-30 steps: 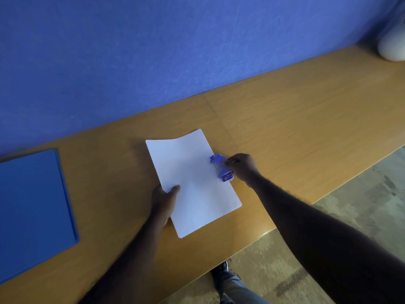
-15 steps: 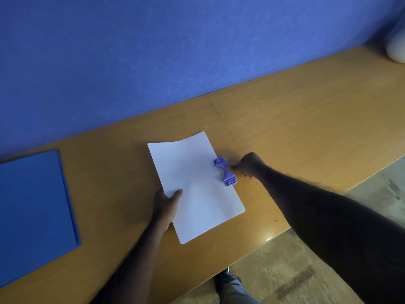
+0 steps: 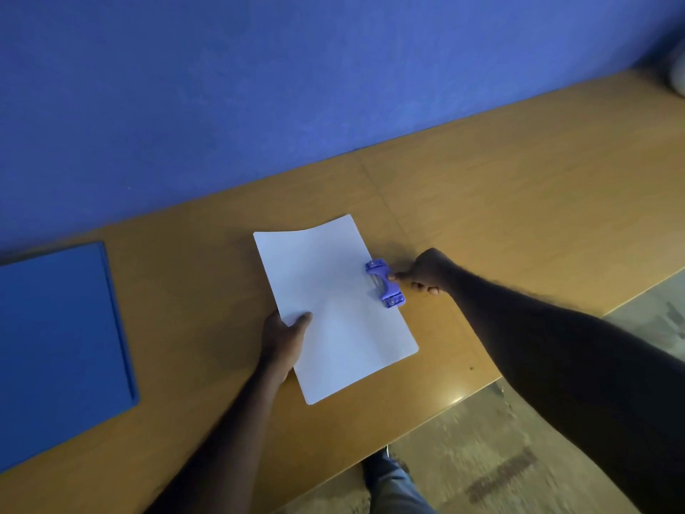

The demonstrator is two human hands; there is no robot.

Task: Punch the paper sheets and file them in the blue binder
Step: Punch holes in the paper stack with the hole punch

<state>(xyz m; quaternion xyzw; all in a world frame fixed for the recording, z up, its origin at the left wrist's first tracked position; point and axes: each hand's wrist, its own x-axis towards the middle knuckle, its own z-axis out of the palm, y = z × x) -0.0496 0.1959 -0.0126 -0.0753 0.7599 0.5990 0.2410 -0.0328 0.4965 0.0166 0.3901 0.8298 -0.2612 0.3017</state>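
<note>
Sheets (image 3: 333,309) lie flat on the tabletop (image 3: 519,179), long axis running 11 to 5 o'clock, far edge slightly curled. The punch (image 3: 384,283) straddles their right long edge above its midpoint, with its own long axis parallel to that edge. The right grip (image 3: 426,272) sits just beside the punch at its 3 o'clock, fingers curled, fingertips pinching the punch's outer side. The left grip (image 3: 283,341) clasps the sheets' left long edge, thumb on top; the fingers beneath are hidden. Judgement: the pressing stroke falls to the right grip, and the edge needs to seat squarely in the slot first. The binder (image 3: 55,346) lies closed at 9 o'clock, well apart from the sheets, nearer the left grip. No brand, label or legible writing is visible on any item.
</note>
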